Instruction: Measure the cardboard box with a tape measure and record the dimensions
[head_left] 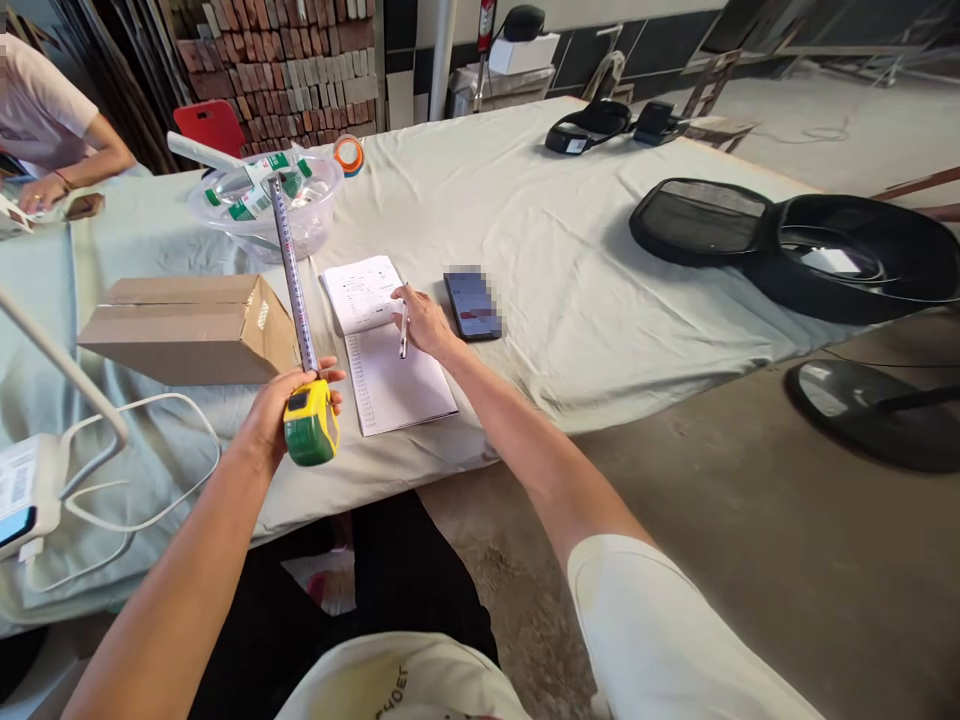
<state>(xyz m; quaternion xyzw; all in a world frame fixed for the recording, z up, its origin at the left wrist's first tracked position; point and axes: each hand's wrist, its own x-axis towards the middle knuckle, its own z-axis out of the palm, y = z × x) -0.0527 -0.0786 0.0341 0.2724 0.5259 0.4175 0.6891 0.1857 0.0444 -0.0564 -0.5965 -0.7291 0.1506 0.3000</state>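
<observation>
My left hand (274, 405) is closed around a green and yellow tape measure (310, 425). Its blade (294, 275) is pulled out and points away from me, passing the right end of a closed cardboard box (172, 325); whether it touches the box I cannot tell. In my right hand (424, 322) is a slim pen (404, 330), over the right side of an open spiral notebook (401, 385). The notebook's upper page (364, 285) bears writing, while the lower one looks blank. To the right of that hand lies a phone (472, 303), its screen partly blurred out.
A clear plastic basin (300, 225) with bottles stands behind the box, beside an orange tape roll (349, 155). A white cable (202, 420) loops at left. Black fan-like parts (817, 240) lie at right. Another person's hand (45, 192) is at the far left.
</observation>
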